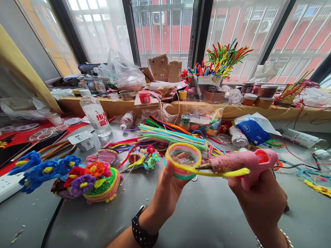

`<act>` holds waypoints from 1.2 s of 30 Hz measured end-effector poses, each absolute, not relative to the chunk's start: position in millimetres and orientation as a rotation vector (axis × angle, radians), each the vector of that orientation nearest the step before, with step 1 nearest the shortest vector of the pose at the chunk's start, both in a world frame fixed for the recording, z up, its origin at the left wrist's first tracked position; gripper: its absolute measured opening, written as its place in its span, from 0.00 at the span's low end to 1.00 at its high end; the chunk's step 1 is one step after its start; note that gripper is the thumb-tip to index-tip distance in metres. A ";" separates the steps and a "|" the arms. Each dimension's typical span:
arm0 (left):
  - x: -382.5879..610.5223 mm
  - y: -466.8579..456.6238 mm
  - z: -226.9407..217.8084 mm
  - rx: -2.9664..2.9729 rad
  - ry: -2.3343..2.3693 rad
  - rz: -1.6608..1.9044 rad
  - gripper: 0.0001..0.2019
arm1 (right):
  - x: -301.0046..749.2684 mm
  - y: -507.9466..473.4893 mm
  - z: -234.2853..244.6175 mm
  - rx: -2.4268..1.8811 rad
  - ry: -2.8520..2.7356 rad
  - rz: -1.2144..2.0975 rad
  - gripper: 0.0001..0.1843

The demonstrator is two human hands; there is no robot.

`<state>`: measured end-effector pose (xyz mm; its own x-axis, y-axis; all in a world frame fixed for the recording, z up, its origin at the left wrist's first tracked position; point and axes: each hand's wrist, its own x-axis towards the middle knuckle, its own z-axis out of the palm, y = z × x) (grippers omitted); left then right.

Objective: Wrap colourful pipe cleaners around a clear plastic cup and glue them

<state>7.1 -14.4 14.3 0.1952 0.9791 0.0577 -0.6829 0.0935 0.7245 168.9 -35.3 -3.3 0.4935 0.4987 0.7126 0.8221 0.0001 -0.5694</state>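
Black with white dots, a watch strap (144,229) circles the left wrist, close to the camera; across from it, a silvery bracelet (286,238) shows on the right wrist. Both arms reach forward over a grey tabletop (207,217).

Raised above that surface, near the middle of the view, is a clear round container (184,168) banded with yellow, pink and teal fuzzy stems. The left hand (169,187) holds it, thumb on the near side and the other fingers mostly hidden behind; they are clamped on its wall. A yellow pipe cleaner (224,174) runs from its band toward the right, the far end free.

The right hand (261,198) has its fingers closed around the handle of a pink hot glue gun (240,160). Its nozzle points left, at the container's right side, just beside the yellow stem; whether tip and stem touch, I cannot tell.

To the left sits a pot covered in coiled stems (103,187) with red, orange and purple flowers, blue fuzzy flowers (51,172) beside it. Behind the container lies a pastel pipe-cleaner bundle (168,136), and farther left stands a clear labelled bottle (94,115).
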 end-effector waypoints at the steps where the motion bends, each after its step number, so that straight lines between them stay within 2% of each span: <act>1: 7.1 -14.4 14.1 0.716 0.514 1.317 0.26 | 168.7 -35.5 -3.1 -1.666 -1.144 -0.373 0.17; 26: 7.9 -14.1 15.3 0.716 0.499 1.331 0.25 | 171.1 -36.1 -7.5 -1.658 -1.110 -0.324 0.17; 36: 7.1 -14.3 14.0 0.689 0.518 1.331 0.27 | 180.5 -33.4 -4.9 -1.574 -1.280 -0.521 0.17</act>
<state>7.1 -14.3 14.0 0.1771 0.9832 0.0435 -0.6953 0.0937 0.7126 180.5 -33.4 -4.9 0.3467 0.4736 0.8096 0.9045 0.0597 -0.4223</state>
